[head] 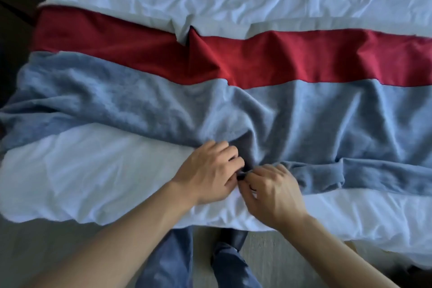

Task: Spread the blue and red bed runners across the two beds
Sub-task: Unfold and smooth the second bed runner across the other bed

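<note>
Blue runner (121, 98) spread across the white bed (93, 177), edge to edge from left to right, nearer the near edge than the red runner (280, 63). Rumpled, with deep folds toward the middle and a doubled-over lip along its near edge on the right side. Red runner just beyond it, also crossing the bed from left edge to right, its near edge overlapped by or touching the blue one along the whole length; a fold of white sheet lapping over its far edge left of centre.

Left hand (210, 170) at the middle of the blue runner's near edge, knuckles up, fingers curled down and pinching the cloth where it bunches. Right hand (273, 189) just beside it, touching or nearly touching it, fingers curled tight and gripping the same bunched edge of the blue runner; exact hold of the thumb hidden. Both forearms bare, reaching in from the near side.

White bedding wrinkled beyond the red runner, smoother at the near edge. Below the near edge, blue trousers (163, 262) and a dark shoe (233, 238) on a pale floor (46, 236).
</note>
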A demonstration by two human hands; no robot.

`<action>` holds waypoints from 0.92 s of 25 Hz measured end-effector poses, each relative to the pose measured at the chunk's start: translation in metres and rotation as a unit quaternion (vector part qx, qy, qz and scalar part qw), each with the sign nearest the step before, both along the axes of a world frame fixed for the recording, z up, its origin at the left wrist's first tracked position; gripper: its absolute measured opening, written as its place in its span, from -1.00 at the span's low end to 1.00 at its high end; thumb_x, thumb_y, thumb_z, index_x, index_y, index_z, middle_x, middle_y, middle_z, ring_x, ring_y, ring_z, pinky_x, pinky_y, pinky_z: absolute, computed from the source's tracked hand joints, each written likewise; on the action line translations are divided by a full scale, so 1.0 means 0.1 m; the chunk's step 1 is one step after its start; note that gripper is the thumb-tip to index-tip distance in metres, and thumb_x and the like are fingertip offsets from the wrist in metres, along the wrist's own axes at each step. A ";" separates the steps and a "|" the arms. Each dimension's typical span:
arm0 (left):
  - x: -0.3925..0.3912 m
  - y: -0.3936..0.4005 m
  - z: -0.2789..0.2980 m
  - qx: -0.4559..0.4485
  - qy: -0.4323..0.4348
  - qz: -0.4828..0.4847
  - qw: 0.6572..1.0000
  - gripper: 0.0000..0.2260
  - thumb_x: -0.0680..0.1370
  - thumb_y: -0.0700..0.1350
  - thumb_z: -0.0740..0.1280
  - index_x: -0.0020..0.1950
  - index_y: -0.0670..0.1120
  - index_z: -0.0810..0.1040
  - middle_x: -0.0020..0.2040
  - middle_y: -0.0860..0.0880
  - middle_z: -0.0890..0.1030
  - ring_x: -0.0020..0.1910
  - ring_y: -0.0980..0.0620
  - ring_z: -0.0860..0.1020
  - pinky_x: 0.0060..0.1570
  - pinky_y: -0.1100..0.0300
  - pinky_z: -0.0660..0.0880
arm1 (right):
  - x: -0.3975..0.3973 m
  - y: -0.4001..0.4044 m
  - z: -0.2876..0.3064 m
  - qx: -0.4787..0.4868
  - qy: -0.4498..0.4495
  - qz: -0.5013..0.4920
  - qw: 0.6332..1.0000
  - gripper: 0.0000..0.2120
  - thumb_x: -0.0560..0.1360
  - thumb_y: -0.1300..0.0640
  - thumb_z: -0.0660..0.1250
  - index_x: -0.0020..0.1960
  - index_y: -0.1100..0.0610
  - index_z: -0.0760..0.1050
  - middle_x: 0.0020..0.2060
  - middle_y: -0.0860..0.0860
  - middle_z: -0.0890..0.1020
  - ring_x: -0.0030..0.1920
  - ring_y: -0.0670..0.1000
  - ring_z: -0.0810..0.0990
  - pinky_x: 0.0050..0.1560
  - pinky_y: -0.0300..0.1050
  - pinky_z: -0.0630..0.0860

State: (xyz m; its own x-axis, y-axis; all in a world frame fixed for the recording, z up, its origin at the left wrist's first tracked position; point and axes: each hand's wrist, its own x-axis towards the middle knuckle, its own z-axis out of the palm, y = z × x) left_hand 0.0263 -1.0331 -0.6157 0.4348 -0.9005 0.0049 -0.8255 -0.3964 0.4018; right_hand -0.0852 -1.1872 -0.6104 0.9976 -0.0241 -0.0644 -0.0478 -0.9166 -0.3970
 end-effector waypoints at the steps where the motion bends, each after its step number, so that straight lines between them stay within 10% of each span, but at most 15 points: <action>1: 0.19 -0.02 0.08 -0.025 0.001 0.009 1.000 -0.87 0.48 -0.13 0.26 -0.10 -0.08 0.60 -0.15 -0.04 0.56 -0.14 -0.09 0.49 -0.16 0.00 0.40 | 0.23 -0.05 0.05 -0.003 -0.021 -0.019 1.000 -0.69 0.49 0.12 0.34 -0.40 0.06 0.39 -0.44 0.00 0.47 -0.39 0.13 0.48 -0.34 0.02 0.36; 6: 1.58 0.03 0.32 -0.107 -0.053 0.134 0.984 -0.89 0.47 -0.25 0.30 -0.13 -0.13 0.62 -0.17 -0.08 0.60 -0.17 -0.17 0.52 -0.18 -0.09 0.42 | 1.66 -0.29 0.20 -0.074 -0.119 -0.107 0.984 -0.89 0.53 0.16 0.34 -0.15 0.14 0.59 -0.22 0.09 0.59 -0.18 0.21 0.56 -0.21 0.10 0.42; 11: 2.98 0.42 0.10 0.024 -0.076 0.206 0.975 -0.67 0.43 -0.29 0.27 0.17 -0.14 0.57 0.09 -0.12 0.58 0.08 -0.20 0.51 0.05 -0.11 0.42 | 2.85 -0.36 0.15 -0.094 -0.117 -0.124 0.981 -0.66 0.46 0.19 0.35 0.23 0.12 0.56 0.06 0.07 0.62 0.05 0.16 0.55 0.03 0.11 0.45; 15: 3.46 0.71 -0.22 0.072 -0.061 0.173 0.980 -0.78 0.51 -0.16 0.38 0.15 -0.10 0.61 0.04 -0.08 0.61 0.05 -0.16 0.53 0.12 -0.07 0.40 | 3.04 -0.49 -0.15 -0.129 0.014 -0.104 0.986 -0.62 0.39 0.21 0.42 0.20 0.15 0.54 0.05 0.10 0.61 0.11 0.21 0.56 0.11 0.11 0.39; 23: 3.75 1.01 -0.46 -0.005 -0.100 0.194 0.976 -0.85 0.59 -0.09 0.32 -0.06 -0.10 0.66 -0.19 -0.07 0.64 -0.17 -0.16 0.55 -0.10 -0.05 0.38 | 2.78 -0.80 -0.38 -0.159 -0.065 -0.106 0.979 -0.83 0.49 0.08 0.39 0.05 0.10 0.60 -0.08 0.04 0.58 -0.05 0.18 0.53 0.05 0.10 0.37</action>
State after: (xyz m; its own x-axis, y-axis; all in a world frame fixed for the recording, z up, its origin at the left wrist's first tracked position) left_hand 0.4017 -0.9324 -0.6615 0.7324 -0.6679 0.1324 -0.6765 -0.6917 0.2526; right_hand 0.1930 -1.2676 -0.6481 0.9672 -0.2300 0.1076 -0.2185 -0.9697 -0.1090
